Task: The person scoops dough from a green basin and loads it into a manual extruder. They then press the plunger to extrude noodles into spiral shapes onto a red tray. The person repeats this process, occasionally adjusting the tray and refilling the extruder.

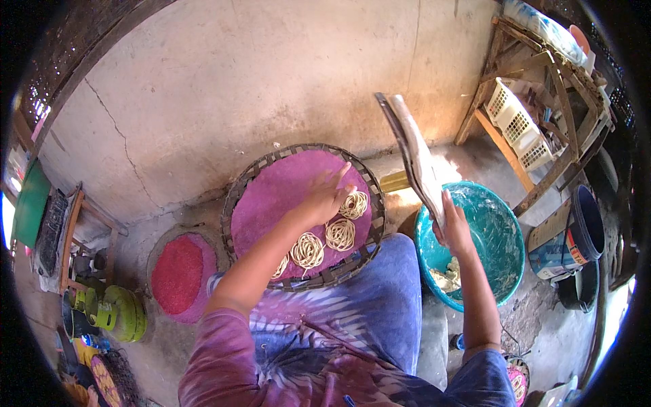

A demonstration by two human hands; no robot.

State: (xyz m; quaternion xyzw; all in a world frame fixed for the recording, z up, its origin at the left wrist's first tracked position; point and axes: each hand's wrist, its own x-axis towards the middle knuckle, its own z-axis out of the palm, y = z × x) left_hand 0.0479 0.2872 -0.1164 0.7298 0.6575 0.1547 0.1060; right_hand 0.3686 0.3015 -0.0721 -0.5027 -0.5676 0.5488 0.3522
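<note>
Above the pink lining [274,197] of the round woven tray [228,224], the fingers [344,169] of the left hand [327,199] were held spread, one stretched toward the wall [271,74] and another set nearer — just by the uppermost of the pale coils [307,252], though contact could not be told. By the right hand [457,232] a long, flat board [423,166] was gripped at its lower end, the fingers closed on it and partly hidden. The left forearm was slanted over the tray's near left edge; the right was raised, and the board was tilted up and leftward. Room was left over the lining's upper left, while the coils were grouped along the right and near rim. Beneath the right hand, a teal basin [507,271] was placed — pale dough [447,277] was seen at its near left side.
</note>
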